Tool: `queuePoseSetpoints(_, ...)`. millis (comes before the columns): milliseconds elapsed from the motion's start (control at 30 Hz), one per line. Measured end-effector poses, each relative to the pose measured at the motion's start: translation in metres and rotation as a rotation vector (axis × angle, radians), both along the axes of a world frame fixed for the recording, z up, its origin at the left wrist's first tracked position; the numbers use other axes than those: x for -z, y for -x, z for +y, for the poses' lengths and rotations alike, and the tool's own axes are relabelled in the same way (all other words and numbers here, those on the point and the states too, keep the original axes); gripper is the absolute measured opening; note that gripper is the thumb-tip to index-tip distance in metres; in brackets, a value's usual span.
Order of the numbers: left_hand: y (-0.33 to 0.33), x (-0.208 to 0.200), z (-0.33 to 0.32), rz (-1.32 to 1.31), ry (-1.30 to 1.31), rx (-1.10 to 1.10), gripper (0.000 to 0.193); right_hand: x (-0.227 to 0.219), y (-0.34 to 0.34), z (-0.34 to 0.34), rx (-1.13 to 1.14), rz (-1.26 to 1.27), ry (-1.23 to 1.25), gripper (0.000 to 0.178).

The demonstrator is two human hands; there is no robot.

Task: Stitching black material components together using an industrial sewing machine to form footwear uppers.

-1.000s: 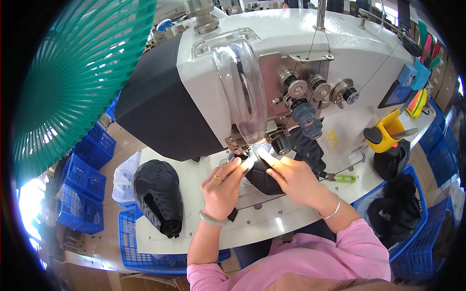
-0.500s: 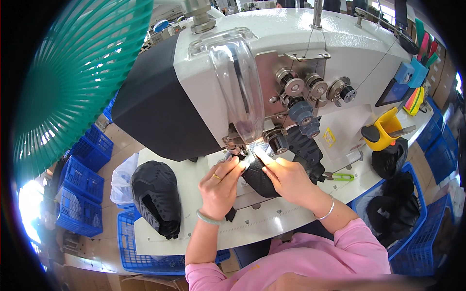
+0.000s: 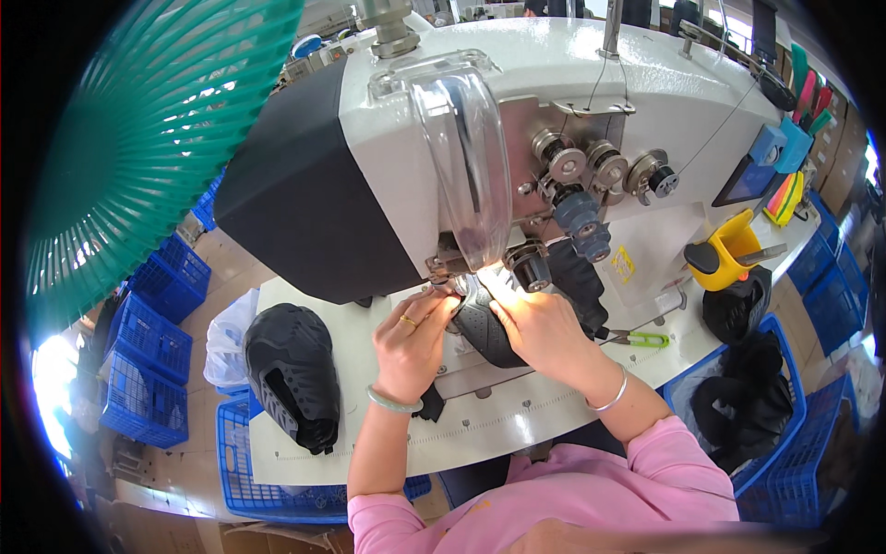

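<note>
Under the needle area of a white sewing machine (image 3: 388,138) lies a black shoe upper (image 3: 487,334), brightly lit where it meets the presser foot. My left hand (image 3: 411,334), with a ring and a bangle at its wrist, pinches the upper's left edge. My right hand (image 3: 546,331) grips its right side, thumb and fingers pressed on the material close to the needle. A clear plastic guard (image 3: 466,171) hides part of the stitching point. Another black shoe upper (image 3: 293,374) rests on the white table to the left of my hands.
Green-handled snips (image 3: 646,340) lie to the right, below a yellow holder (image 3: 731,249). A green fan (image 3: 175,102) fills the upper left. Blue crates (image 3: 148,397) stand on the floor at left. A blue basket (image 3: 801,369) with black pieces sits at right.
The shoe upper has turned slightly under the machine, with more of its patterned side showing. Both hands keep their hold and have shifted a little with it.
</note>
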State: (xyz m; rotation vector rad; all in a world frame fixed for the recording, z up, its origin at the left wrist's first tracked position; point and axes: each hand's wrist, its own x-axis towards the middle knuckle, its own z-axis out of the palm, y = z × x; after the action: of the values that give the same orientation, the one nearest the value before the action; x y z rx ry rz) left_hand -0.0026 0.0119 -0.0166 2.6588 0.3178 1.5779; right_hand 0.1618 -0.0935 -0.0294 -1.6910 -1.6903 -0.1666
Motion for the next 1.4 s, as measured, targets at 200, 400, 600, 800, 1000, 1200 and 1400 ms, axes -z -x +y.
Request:
queuePoseSetpoints(200, 0.002, -0.001, 0.0, 0.033, -0.099, -0.044, 0.022, -0.008, -0.004, 0.006, 0.026, 0.046, 0.075, 0.025)
queuePoseSetpoints(400, 0.001, 0.003, -0.002, 0.103, -0.236, -0.113, 0.022, -0.005, -0.017, 0.023, 0.037, -0.09, -0.129, 0.027)
queuePoseSetpoints(600, -0.002, 0.003, -0.007, 0.144, -0.312, -0.184, 0.022, -0.017, -0.026, 0.028, -0.067, -0.292, -0.147, 0.023)
queuePoseSetpoints(800, 0.006, -0.005, 0.0, 0.091, -0.252, -0.089, 0.02, -0.02, -0.039, 0.043, -0.13, -0.11, 0.041, 0.023)
queuePoseSetpoints(1000, -0.004, 0.009, 0.033, -0.167, 0.62, 0.008, 0.011, -0.007, -0.054, 0.059, -0.152, -0.35, 0.085, 0.039)
queuePoseSetpoints(1200, -0.005, 0.006, 0.03, -0.038, 0.831, 0.05, 0.01, 0.011, -0.021, 0.013, -0.219, -0.314, -0.422, 0.043)
queuePoseSetpoints(1400, -0.006, 0.003, 0.016, -0.027, 0.682, -0.098, 0.015, 0.029, -0.017, 0.017, -0.138, -0.373, -0.461, 0.035)
